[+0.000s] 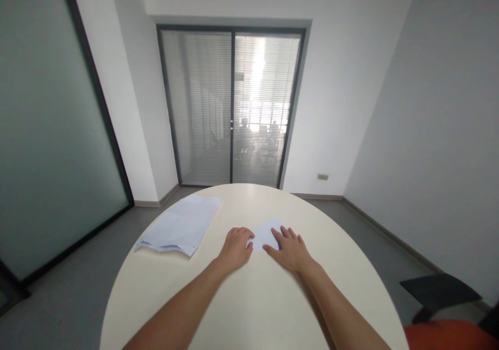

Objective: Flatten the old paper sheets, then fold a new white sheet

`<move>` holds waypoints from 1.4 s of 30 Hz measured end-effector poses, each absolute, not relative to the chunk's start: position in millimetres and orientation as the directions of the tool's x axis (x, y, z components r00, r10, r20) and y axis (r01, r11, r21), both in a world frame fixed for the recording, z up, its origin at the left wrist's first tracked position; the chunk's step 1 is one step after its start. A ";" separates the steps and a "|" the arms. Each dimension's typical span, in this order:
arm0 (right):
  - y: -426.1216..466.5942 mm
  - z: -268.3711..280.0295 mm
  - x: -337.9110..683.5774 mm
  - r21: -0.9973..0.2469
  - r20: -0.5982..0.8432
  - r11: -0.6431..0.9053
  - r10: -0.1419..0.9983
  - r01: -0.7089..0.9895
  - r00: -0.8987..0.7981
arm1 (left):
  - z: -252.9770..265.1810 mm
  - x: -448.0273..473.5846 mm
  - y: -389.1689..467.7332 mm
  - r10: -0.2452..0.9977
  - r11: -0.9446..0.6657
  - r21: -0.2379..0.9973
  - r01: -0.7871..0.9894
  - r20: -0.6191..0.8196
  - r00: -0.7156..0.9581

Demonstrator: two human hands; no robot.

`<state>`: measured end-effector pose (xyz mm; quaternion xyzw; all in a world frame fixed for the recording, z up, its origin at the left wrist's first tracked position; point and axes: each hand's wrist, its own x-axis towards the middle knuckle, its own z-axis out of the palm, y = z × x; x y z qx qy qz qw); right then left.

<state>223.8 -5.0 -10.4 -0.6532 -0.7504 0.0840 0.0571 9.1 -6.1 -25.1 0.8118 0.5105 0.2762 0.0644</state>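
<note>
A small piece of white paper (262,236), apparently folded, lies on the pale round table (249,308) between my two hands. At its left edge my left hand (237,247) is closed, with curled fingers and the thumb pinching the paper's border. My right hand (290,247) rests on the paper's right side, fingers spread and stretched out, thumb toward the middle. Part of the paper is hidden beneath the right fingers.
A loose stack of white paper sheets (183,224) lies on the table's left side, its near edges lifted and uneven. A chair with a black armrest (440,290) and an orange seat (448,335) stands at the lower right. Blinds cover a glass door (206,111) beyond the table.
</note>
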 end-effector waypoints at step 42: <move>-4.5 -11.5 225.0 -0.218 0.007 0.143 0.989 0.965 -0.145 | -29.7 2.4 -2.1 0.840 -0.520 0.380 0.765 0.389 0.378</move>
